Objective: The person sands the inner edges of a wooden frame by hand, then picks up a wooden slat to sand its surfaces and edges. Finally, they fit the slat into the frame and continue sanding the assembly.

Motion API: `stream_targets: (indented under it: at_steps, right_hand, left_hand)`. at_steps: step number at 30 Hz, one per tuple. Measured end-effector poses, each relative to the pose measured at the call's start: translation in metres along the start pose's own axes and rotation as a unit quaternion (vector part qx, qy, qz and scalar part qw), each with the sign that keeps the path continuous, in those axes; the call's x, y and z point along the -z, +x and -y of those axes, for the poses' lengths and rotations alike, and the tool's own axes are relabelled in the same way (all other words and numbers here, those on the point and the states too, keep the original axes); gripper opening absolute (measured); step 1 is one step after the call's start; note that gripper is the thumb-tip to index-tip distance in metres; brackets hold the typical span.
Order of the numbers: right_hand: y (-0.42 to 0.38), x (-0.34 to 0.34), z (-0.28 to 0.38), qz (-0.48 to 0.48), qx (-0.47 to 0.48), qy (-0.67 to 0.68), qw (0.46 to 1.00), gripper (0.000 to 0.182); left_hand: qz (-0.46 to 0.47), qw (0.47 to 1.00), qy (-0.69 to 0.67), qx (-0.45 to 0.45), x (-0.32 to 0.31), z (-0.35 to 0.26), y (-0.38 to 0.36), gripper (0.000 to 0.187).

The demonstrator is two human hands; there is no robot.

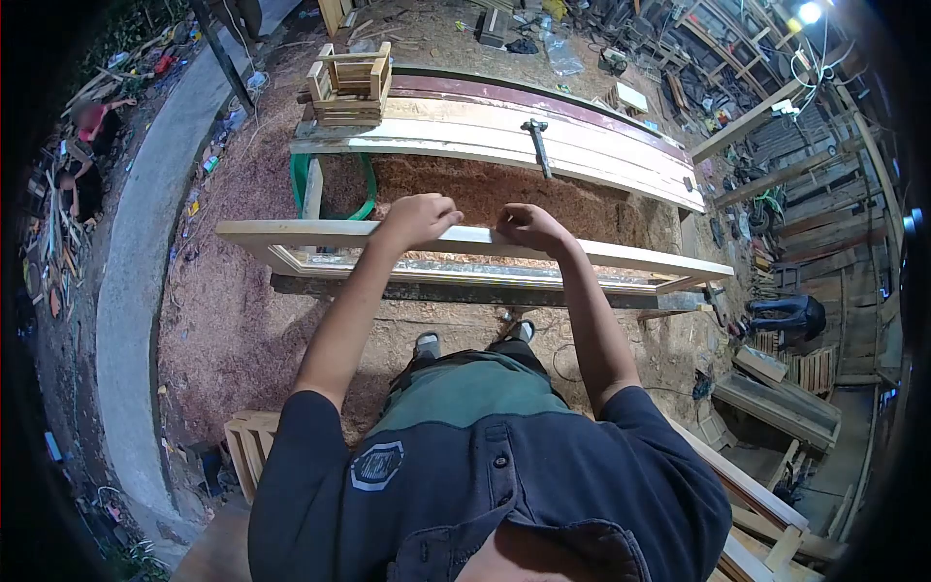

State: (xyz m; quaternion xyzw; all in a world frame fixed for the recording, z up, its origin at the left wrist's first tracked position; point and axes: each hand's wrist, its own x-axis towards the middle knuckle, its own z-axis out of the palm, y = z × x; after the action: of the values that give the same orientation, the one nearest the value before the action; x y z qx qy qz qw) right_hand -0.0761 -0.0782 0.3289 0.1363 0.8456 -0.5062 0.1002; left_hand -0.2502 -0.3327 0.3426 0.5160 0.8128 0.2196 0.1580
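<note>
A long pale wooden frame [621, 255] stands on edge across the front of me, with a narrow opening along its length. My left hand [419, 219] is at its upper rail, left of the middle, fingers bent over the edge. A short way to the right, my right hand [535, 229] is curled on the same rail, thumb and fingers close together. Both sets of fingertips are partly hidden. Below the frame runs a dark support beam [436, 294].
Beyond the frame is a plank bench [446, 131] with a hammer [538, 147] and a small slatted wooden crate [349, 85] on it. A green hoop [369, 184] hangs by its left end. Wood shavings cover the ground. A bent-over person [786, 315] is at the right.
</note>
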Motion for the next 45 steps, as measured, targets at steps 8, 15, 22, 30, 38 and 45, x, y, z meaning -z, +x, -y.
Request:
stream_targets:
  at_steps: [8,15,22,30,38,45]
  right_hand:
    - [0.01,-0.01,-0.009,-0.12,-0.028,0.044,0.991,0.018]
    - [0.036,-0.02,-0.029,-0.509,0.113,0.06,0.851,0.048]
    - [-0.013,-0.03,0.018,-0.152,0.165,-0.143,0.964,0.029]
    - [0.011,-0.054,0.046,-0.15,0.147,-0.198,0.958,0.025]
    - [0.017,-0.09,0.044,-0.211,0.16,-0.283,0.922,0.035]
    - [0.012,-0.099,0.033,-0.264,0.207,-0.31,0.889,0.036]
  left_hand:
    - [-0.045,0.998,-0.006,0.046,-0.053,-0.016,0.026,0.04]
    - [-0.062,0.997,-0.028,0.018,-0.05,-0.013,0.024,0.039]
    - [-0.176,0.978,-0.105,-0.046,-0.019,-0.005,-0.002,0.015]
    - [-0.054,0.989,-0.087,0.109,0.043,0.12,-0.079,0.024]
    - [0.072,0.964,-0.214,0.142,0.059,0.119,-0.066,0.026]
    - [0.065,0.959,-0.247,0.124,0.048,0.125,-0.059,0.018]
